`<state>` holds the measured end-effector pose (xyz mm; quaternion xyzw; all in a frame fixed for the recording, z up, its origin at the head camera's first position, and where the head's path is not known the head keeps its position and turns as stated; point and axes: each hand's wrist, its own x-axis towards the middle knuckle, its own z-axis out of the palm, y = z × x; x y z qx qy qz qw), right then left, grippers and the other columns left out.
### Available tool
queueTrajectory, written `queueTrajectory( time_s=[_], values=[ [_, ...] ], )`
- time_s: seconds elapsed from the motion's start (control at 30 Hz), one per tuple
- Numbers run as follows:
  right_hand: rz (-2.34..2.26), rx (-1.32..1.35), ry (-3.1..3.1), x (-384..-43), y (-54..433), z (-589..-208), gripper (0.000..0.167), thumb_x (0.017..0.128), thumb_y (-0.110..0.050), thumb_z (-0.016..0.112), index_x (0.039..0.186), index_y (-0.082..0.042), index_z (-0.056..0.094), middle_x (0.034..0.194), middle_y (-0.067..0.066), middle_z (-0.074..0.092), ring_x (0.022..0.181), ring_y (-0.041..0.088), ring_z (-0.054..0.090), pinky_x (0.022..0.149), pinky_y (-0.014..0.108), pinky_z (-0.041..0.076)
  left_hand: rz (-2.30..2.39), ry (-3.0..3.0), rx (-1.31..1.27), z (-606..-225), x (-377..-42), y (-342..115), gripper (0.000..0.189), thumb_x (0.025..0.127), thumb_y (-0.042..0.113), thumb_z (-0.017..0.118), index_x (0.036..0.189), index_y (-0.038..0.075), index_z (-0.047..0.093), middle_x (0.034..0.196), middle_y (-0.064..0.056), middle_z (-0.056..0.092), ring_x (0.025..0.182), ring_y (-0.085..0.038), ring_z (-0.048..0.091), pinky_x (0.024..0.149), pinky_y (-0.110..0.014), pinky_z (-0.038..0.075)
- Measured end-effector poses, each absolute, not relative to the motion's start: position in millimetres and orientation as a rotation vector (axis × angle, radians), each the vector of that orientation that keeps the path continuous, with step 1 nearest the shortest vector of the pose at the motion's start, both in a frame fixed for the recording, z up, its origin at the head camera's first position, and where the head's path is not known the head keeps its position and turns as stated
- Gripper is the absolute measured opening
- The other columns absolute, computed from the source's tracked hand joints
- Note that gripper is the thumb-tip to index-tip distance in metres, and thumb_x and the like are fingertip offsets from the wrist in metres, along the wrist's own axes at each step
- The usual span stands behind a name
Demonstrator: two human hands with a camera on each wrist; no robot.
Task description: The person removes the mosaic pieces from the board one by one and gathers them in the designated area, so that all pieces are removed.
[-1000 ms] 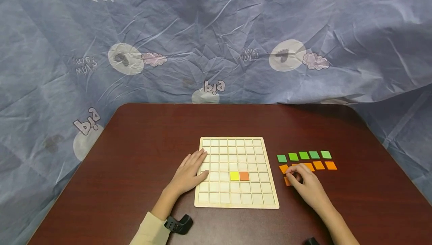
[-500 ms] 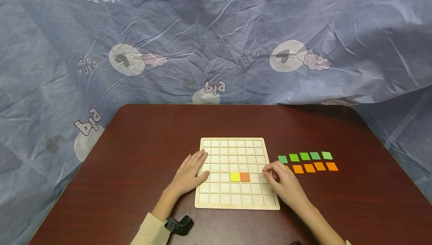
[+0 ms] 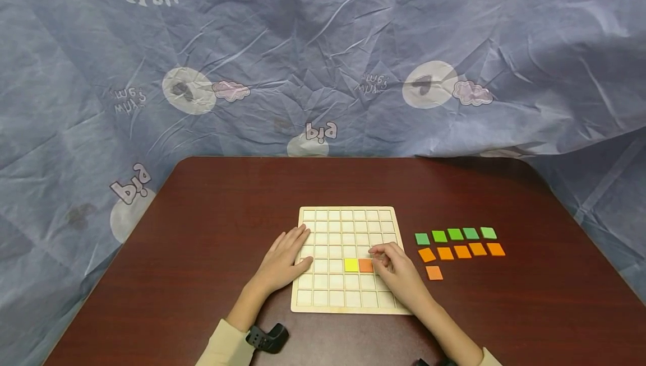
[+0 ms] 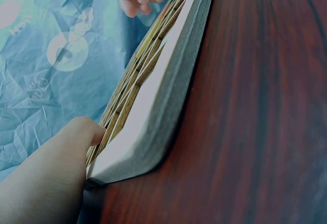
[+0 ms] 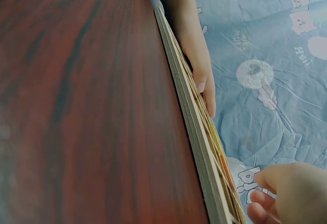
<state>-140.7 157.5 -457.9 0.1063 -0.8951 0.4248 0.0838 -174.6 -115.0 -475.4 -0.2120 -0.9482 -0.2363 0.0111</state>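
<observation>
My left hand [image 3: 284, 258] lies on the left edge of a wooden grid board [image 3: 323, 297], fingers extended over its border cells. In the left wrist view its thumb [image 4: 76, 134] touches the board's rim. A yellow tile [image 3: 350, 265] and an orange-red tile [image 3: 365, 265] sit side by side in neighbouring cells. My right hand [image 3: 396, 272] is over the right half of the board, just right of the orange-red tile, thumb and index finger bent close together. No tile shows at those fingertips, and the right wrist view of this hand [image 5: 296, 188] shows none either.
Right of the board lies a row of several green tiles [image 3: 455, 234]. Below it runs a row of several orange tiles [image 3: 461, 251], with a single orange tile [image 3: 434, 272] nearer the front. The brown table [image 3: 227, 198] ends at a patterned blue cloth [image 3: 323, 63].
My right hand has moved left from the orange tiles to over the board, beside the orange-red tile, uncovering the tiles beneath it. The left hand has stayed in place.
</observation>
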Motion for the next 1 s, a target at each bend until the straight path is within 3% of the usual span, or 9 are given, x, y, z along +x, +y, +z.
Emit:
queueTrajectory(
  time_s=[0.33, 0.67, 1.0],
  values=[
    [1.12, 0.344, -2.753, -141.5, 158.9, -463.4, 0.016, 0.082, -0.019, 0.065, 0.098, -0.02, 0.065, 0.099, -0.007, 0.056, 0.074, 0.002, 0.044, 0.065, 0.019, 0.039, -0.732, -2.956, -0.659, -474.6, -173.8, -115.3, 0.064, 0.089, 0.045, 0.044, 0.144, 0.016, 0.028, 0.151, -0.001, 0.026, 0.14, -0.018, 0.022, 0.115, -0.038, 0.013],
    [1.052, 0.334, -2.834, -140.6, 160.1, -464.8, 0.019, 0.08, -0.026, 0.069, 0.098, -0.028, 0.066, 0.094, -0.012, 0.051, 0.079, 0.007, 0.042, 0.068, 0.025, 0.032, -0.722, -2.961, -0.655, -475.3, -174.0, -114.2, 0.064, 0.089, 0.045, 0.043, 0.144, 0.017, 0.027, 0.151, 0.0, 0.025, 0.14, -0.017, 0.021, 0.116, -0.038, 0.013],
    [1.037, 0.352, -2.824, -140.3, 160.8, -464.8, 0.019, 0.079, -0.023, 0.07, 0.096, -0.027, 0.066, 0.099, -0.013, 0.054, 0.078, 0.003, 0.042, 0.067, 0.022, 0.034, -0.717, -2.961, -0.653, -477.1, -174.9, -114.5, 0.064, 0.09, 0.045, 0.044, 0.145, 0.017, 0.027, 0.151, 0.001, 0.024, 0.14, -0.017, 0.021, 0.116, -0.037, 0.013]
  ],
)
